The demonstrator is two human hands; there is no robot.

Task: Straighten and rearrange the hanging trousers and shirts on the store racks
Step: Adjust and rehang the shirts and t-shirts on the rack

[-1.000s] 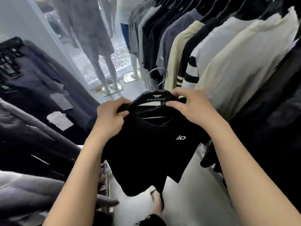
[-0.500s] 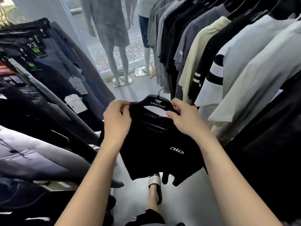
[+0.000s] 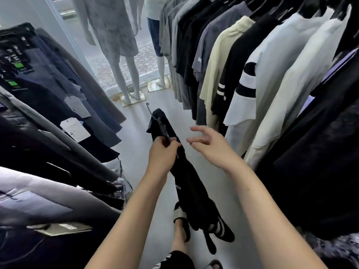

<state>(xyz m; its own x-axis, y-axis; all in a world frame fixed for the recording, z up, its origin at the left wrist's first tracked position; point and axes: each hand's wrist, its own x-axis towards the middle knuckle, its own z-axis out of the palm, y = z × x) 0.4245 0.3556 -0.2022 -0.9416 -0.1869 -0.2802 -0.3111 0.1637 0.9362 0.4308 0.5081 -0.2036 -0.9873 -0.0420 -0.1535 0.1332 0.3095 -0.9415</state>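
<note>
A black T-shirt (image 3: 191,183) on a black hanger (image 3: 162,129) hangs edge-on in the aisle, its metal hook pointing up and away. My left hand (image 3: 162,152) grips the hanger's near shoulder together with the shirt's collar. My right hand (image 3: 208,143) hovers just right of the shirt with fingers spread, touching nothing. On the right a rack of shirts (image 3: 252,70) hangs in black, grey, cream and white. On the left, dark trousers (image 3: 58,98) with paper price tags hang in a sloping row.
A narrow pale floor aisle (image 3: 136,148) runs between the two racks. Two mannequins (image 3: 116,45) stand on metal bases at the glass shopfront ahead. My sandalled feet (image 3: 180,220) are below the hanging shirt.
My right hand has let go of the hanger and moved off to the right. The shirt has turned from facing me to edge-on, held by my left hand alone.
</note>
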